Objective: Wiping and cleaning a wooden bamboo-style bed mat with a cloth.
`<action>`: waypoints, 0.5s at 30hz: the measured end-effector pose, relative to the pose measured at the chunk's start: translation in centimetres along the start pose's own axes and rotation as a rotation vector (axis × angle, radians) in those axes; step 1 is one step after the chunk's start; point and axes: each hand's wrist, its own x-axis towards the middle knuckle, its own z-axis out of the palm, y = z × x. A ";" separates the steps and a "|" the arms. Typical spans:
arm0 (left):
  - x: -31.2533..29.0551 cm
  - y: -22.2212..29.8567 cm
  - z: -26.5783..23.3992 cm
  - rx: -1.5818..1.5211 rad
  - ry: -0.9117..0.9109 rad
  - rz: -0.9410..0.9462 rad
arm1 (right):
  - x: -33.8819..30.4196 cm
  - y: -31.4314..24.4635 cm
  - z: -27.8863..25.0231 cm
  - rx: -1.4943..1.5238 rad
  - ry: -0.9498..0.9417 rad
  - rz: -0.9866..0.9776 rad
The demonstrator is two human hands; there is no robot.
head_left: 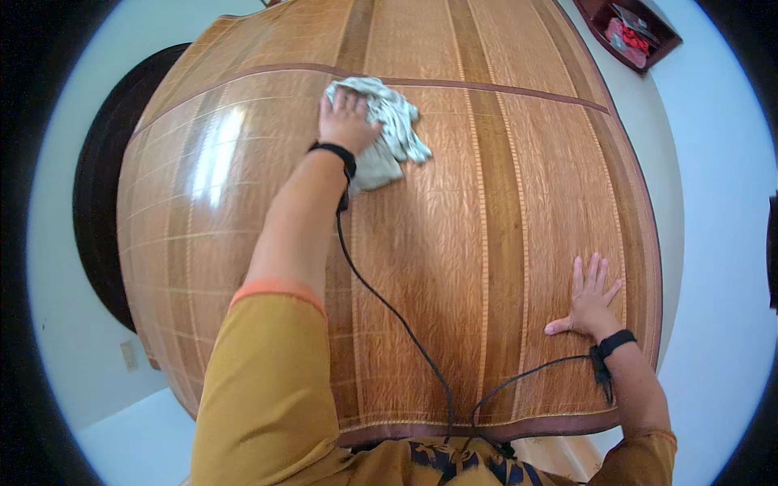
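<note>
My left hand [347,125] is stretched far forward, pressing a crumpled pale green-white cloth [395,121] against a brown woven mat [421,267]. Its fingers bend over the cloth's left part, while loose folds spread out to the right and below. Near the mat's right side, my right hand [590,304] rests flat with fingers spread, holding nothing. Both wrists wear black bands, and a thin black cable [389,304] runs from the left one back toward my body.
The mat has darker stripes and a dark cross seam [486,84]. A dark curved panel [101,194] stands along the left edge. A dark red corner shelf [628,32] with small items is at the far right, beside a pale wall [717,243]. Another cable [527,371] leads from my right wrist.
</note>
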 end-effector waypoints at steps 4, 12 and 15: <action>6.1 -0.2 1.5 -0.109 -0.107 -0.160 | 0.9 0.3 1.3 0.010 0.014 -0.024; 3.3 -1.2 1.4 -0.061 -0.107 0.023 | 1.1 0.0 0.6 0.015 -0.014 -0.026; -4.7 -1.0 -0.5 0.076 -0.124 0.321 | 0.8 -0.1 0.1 -0.005 -0.027 -0.014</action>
